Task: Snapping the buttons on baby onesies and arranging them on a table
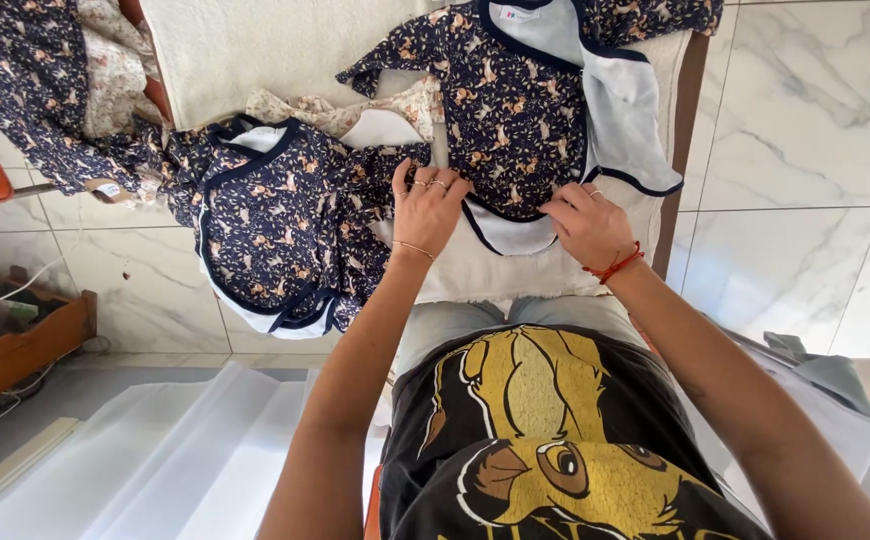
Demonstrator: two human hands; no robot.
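Navy printed cotton is filling the upper half of the frame: a small baby garment (515, 100) with a pale lining is lying opened flat on a cream cloth-covered surface (255, 45), just above the person's lap. Its dark piped hem is curving along the lower edge, near the front border of the surface. The left hand (428, 205) is pressing down on the fabric at centre frame, fingers spread and bent, rings showing, thin bracelet at the wrist. The right hand (587, 222), with a red cord at the wrist, is pinching the pale hem flap at the garment's lower right, fingertips drawn together on the cloth.

A second navy garment (275, 225) is draping over the surface's left edge and hanging down towards the marble floor (815, 120). More of the same printed cloth is sitting heaped in the upper left of the frame (35, 80). A small white label (518, 14) is showing inside the neckline at the top centre, and another white tag (108, 189) is hanging at the left heap's lower edge.

Open floor is lying to the right of the surface's brown edge (688, 130). A wooden tray (25, 345) is sitting at lower left, with clear plastic sheets (175, 450) spreading beneath it.
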